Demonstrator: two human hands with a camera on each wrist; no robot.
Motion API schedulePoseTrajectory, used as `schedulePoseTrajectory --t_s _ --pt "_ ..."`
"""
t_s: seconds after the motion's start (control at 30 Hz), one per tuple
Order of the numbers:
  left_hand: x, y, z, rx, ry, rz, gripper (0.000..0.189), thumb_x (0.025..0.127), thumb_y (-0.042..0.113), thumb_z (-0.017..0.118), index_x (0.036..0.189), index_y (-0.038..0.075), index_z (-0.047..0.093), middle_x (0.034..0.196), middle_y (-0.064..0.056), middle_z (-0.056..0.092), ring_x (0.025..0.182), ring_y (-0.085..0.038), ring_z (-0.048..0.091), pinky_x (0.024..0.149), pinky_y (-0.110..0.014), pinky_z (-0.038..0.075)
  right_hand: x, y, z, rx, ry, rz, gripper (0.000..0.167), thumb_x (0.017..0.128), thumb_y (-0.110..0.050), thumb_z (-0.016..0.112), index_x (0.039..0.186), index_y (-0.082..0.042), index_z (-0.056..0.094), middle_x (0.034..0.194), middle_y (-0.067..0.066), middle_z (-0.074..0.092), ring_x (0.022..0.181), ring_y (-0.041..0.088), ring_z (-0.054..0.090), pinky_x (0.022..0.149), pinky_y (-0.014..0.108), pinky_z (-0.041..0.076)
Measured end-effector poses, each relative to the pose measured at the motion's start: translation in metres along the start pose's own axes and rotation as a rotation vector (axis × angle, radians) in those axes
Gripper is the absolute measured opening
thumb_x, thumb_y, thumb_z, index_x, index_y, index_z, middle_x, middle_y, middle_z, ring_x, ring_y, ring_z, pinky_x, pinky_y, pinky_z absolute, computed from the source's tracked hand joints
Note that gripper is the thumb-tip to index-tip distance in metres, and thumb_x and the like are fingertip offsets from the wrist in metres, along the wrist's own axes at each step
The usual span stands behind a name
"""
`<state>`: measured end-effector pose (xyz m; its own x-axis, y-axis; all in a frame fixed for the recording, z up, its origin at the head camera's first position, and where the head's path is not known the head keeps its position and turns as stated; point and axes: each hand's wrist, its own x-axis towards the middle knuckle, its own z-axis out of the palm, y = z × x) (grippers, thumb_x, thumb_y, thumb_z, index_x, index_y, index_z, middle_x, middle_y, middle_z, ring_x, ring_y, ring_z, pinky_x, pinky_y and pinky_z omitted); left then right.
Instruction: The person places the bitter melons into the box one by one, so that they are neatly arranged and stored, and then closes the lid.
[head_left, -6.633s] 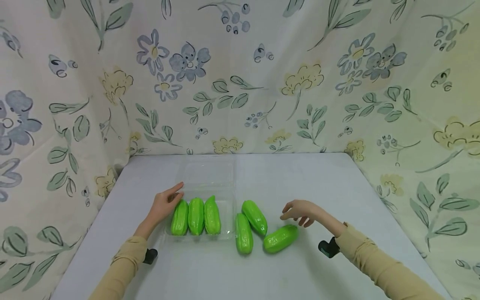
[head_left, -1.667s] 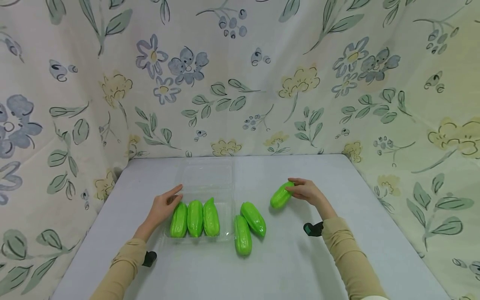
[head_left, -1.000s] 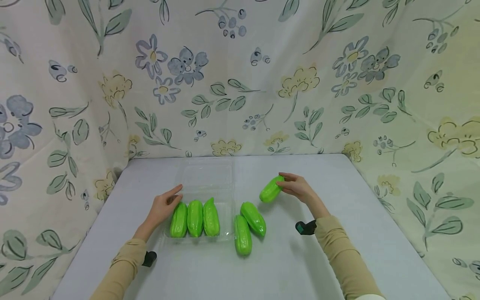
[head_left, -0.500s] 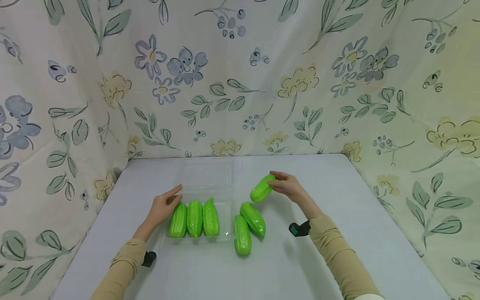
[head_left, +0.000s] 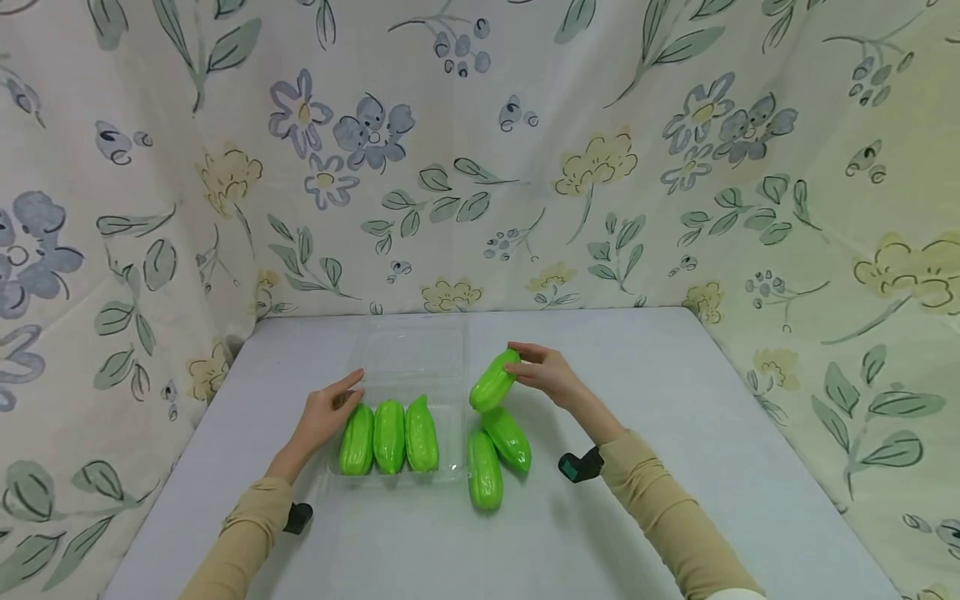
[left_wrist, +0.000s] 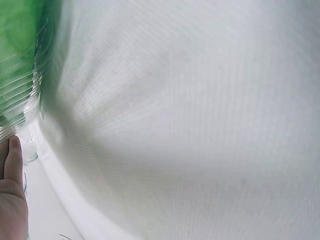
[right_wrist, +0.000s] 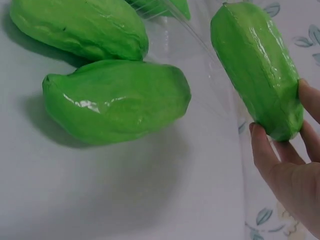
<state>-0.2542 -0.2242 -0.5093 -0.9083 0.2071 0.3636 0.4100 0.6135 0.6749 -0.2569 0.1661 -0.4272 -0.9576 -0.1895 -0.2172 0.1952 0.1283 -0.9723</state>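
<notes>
My right hand point(head_left: 553, 375) holds a glossy green gourd-like vegetable point(head_left: 492, 385) by its far end, thumb and fingers around it. In the right wrist view, this vegetable point(right_wrist: 255, 65) hangs tilted above the table. From the head it overlaps one of two similar vegetables lying against each other, the far one point(head_left: 510, 440) and the near one point(head_left: 486, 473). My left hand point(head_left: 321, 417) rests at the left side of a clear plastic container point(head_left: 454, 450), fingers straight, with a fingertip point(left_wrist: 15, 142) at its wall. Three more green vegetables point(head_left: 389, 437) lie side by side inside.
The container's clear lid point(head_left: 412, 346) lies folded back toward the far edge of the white table point(head_left: 637, 367). Floral cloth point(head_left: 480, 167) hangs behind and along both sides. Black wrist cameras point(head_left: 581, 465) stick out from the sleeves.
My right hand has picked up the vegetable that lay at the right, carried it away from me, then leftward toward the container. The left hand has stayed in place.
</notes>
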Motion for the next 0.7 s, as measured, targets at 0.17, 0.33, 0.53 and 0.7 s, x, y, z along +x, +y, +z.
schedulePoseTrajectory --t_s 0.17,0.33,0.53,0.7 --pt "0.0 -0.001 0.001 -0.001 0.001 0.003 0.041 0.096 0.019 0.058 0.133 0.003 0.054 0.129 -0.015 0.06 0.098 -0.03 0.069 0.075 -0.023 0.052 0.001 -0.003 0.012 -0.004 -0.027 -0.011 0.054 0.087 -0.01 0.067 0.138 -0.006 0.049 0.145 0.016 0.044 0.116 0.02 0.058 0.101 0.04 0.044" --pt "0.0 -0.002 0.001 -0.004 -0.001 0.0 0.041 0.096 0.019 0.057 0.133 0.003 0.054 0.129 -0.015 0.06 0.098 -0.029 0.069 0.075 -0.024 0.052 0.0 -0.005 0.022 -0.01 -0.048 -0.029 0.054 0.087 -0.008 0.067 0.138 -0.006 0.049 0.144 0.015 0.045 0.113 0.017 0.059 0.098 0.037 0.047" --pt "0.0 -0.003 0.001 -0.006 0.002 0.005 0.04 0.096 0.018 0.058 0.133 0.003 0.054 0.128 -0.015 0.06 0.097 -0.03 0.069 0.075 -0.023 0.052 -0.002 -0.006 0.036 -0.076 -0.082 -0.073 0.05 0.087 -0.01 0.067 0.135 -0.005 0.052 0.142 0.015 0.048 0.125 0.027 0.052 0.098 0.038 0.048" --pt "0.0 -0.002 0.001 -0.001 0.0 0.001 0.04 0.096 0.019 0.057 0.133 0.003 0.054 0.13 -0.014 0.059 0.099 -0.029 0.068 0.079 -0.029 0.053 -0.004 -0.005 0.048 -0.156 -0.111 -0.101 0.048 0.087 -0.013 0.069 0.133 -0.01 0.056 0.141 0.012 0.05 0.135 0.031 0.04 0.1 0.04 0.046"
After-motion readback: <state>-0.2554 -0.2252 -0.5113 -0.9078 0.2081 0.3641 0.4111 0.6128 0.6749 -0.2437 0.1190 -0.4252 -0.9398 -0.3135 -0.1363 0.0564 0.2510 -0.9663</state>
